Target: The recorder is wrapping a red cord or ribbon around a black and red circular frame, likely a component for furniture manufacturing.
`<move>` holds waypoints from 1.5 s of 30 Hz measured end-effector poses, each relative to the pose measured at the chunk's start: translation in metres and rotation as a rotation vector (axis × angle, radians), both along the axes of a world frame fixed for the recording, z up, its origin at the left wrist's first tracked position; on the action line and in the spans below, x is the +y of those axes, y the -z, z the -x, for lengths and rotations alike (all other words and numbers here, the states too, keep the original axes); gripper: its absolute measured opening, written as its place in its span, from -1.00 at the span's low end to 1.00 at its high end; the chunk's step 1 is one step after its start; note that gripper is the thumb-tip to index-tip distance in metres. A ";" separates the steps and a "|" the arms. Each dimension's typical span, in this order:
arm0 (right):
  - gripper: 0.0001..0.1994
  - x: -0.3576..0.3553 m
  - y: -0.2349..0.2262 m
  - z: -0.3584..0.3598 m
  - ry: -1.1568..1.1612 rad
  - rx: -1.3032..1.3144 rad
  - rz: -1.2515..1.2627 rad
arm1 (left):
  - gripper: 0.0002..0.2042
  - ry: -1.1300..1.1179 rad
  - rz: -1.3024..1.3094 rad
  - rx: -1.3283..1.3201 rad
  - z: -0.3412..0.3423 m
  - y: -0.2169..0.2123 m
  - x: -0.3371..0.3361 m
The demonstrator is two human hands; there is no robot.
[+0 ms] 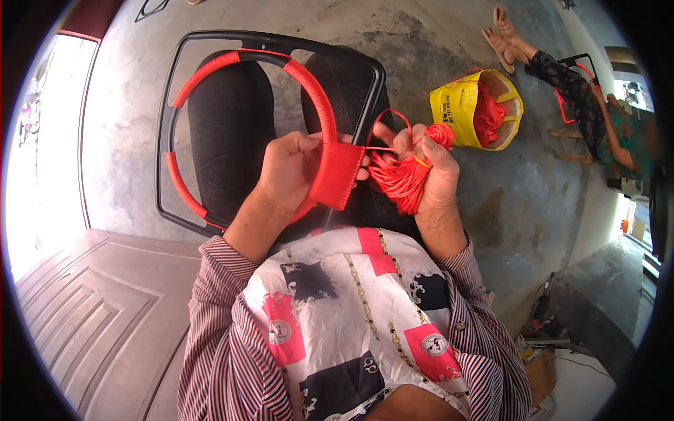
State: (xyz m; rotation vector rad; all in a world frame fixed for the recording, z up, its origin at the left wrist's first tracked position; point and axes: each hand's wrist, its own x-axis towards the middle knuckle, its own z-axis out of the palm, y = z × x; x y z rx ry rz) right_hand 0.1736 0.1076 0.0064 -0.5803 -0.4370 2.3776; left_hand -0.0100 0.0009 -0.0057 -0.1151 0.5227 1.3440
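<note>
A black metal frame point(377, 84) rests across my lap, with a rounded ring inside it. Tight red cord wrapping point(309, 84) covers parts of the ring, and bare black stretches show between. At the ring's right side is a flat, tightly wound red panel point(337, 175). My left hand point(284, 168) grips the ring at this panel, some fingers hidden behind it. My right hand point(437, 172) is closed around a bundle of red cord point(400, 182) tied with a yellow band. A taut strand runs from the panel's upper right corner to my right fingers; another loops above them.
On the concrete floor ahead right stands a yellow bag point(453, 105) holding red cord point(488, 116). At the far right another person point(572, 88) sits by a similar black and red frame point(586, 63). A grey panelled surface point(91, 316) lies at my lower left.
</note>
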 end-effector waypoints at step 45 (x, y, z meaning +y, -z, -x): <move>-0.74 0.065 -0.012 0.089 -0.418 -1.107 -2.299 | -0.34 -0.351 -0.102 0.666 -0.021 -0.020 0.029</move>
